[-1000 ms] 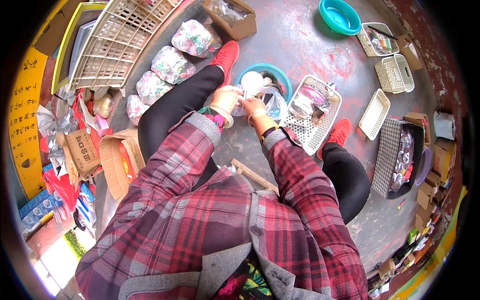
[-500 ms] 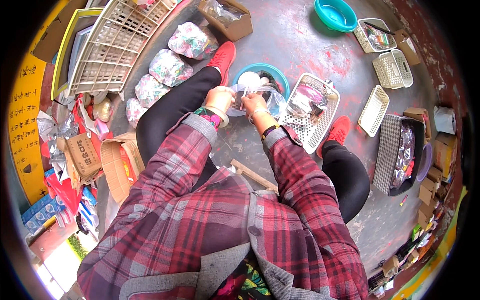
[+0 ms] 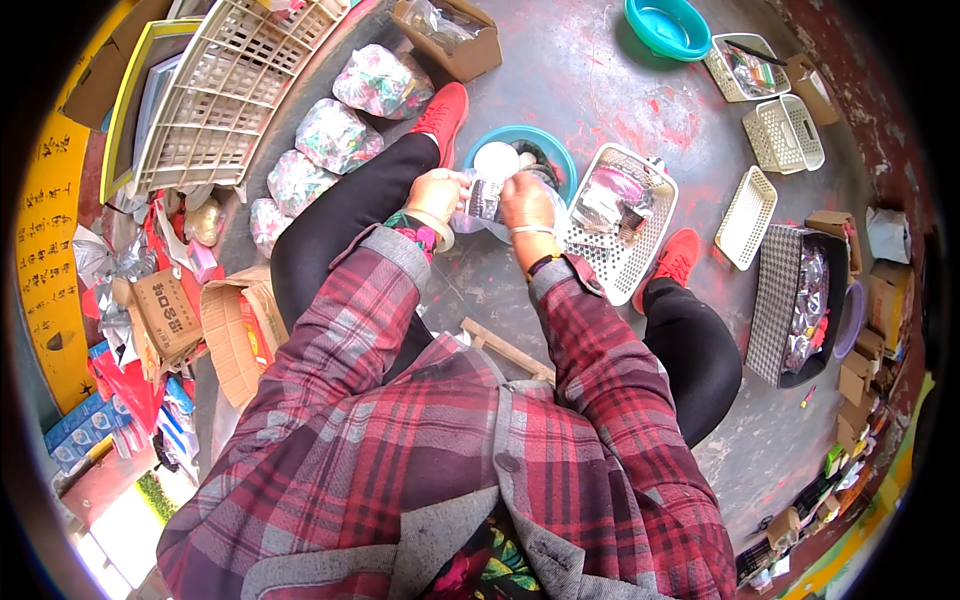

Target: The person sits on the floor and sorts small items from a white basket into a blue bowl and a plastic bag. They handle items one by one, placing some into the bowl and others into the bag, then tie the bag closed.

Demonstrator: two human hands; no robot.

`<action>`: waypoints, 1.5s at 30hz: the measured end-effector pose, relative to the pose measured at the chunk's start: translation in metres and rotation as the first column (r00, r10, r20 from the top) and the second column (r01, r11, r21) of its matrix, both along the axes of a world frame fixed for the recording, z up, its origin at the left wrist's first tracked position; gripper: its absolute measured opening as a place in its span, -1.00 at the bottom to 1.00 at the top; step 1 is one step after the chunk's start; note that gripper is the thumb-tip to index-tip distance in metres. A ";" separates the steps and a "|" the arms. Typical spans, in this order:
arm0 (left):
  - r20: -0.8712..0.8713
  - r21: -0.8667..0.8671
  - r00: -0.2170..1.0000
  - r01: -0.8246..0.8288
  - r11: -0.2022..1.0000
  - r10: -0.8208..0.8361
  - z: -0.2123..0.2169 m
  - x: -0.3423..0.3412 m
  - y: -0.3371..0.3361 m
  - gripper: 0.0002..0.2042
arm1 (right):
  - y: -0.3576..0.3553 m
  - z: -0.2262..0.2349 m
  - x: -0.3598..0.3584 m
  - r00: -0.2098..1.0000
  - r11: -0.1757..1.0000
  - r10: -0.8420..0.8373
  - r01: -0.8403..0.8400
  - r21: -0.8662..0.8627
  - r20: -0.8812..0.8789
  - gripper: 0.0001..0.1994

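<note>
My left hand [image 3: 437, 192] pinches the edge of a clear plastic bag [image 3: 478, 224]. A small striped grey-and-white item [image 3: 486, 198] shows at the bag between my hands; its kind is unclear. Against the bag's right side is my right hand [image 3: 528, 203], back upward and fingers curled. Whatever its fingertips grip is hidden beneath the hand. Just beyond both hands a teal basin [image 3: 566, 150] stands on the floor. It holds a round white object [image 3: 496, 162] and dark items, partly covered by the hand and bag.
Right of the basin lies a white perforated basket [image 3: 661, 187] with clear and pink packets. Filled plastic bags [image 3: 338, 135] line my left leg. Farther right are a cream basket [image 3: 746, 217] and a checked bin [image 3: 777, 300]. A wooden bar [image 3: 508, 350] lies close to me.
My right hand has turned back upward and shifted slightly right, with its fingers farther from the left hand. The left hand keeps its pinch on the bag, and the striped item shows more.
</note>
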State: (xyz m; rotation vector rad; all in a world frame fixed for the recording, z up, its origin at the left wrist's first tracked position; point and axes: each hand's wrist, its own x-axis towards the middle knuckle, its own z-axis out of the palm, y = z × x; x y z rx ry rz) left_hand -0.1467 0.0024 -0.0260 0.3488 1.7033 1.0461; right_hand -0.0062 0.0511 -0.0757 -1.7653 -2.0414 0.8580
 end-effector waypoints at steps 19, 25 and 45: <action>0.105 -0.031 0.993 -0.049 0.998 0.052 0.009 -0.011 0.011 -0.85 | 0.046 0.047 0.056 0.507 0.897 -0.313 -0.118 -0.425 -0.803 -0.67; -0.106 -0.013 0.992 -0.065 0.998 0.063 0.017 0.010 0.014 -0.86 | 0.052 0.058 0.060 0.516 0.907 -0.187 -0.235 -0.349 -0.836 -0.69; 0.057 0.036 0.997 -0.057 0.998 0.055 0.023 0.037 0.014 -0.84 | 0.072 -0.022 0.130 0.546 0.860 -0.421 -0.014 -0.510 -0.725 -0.65</action>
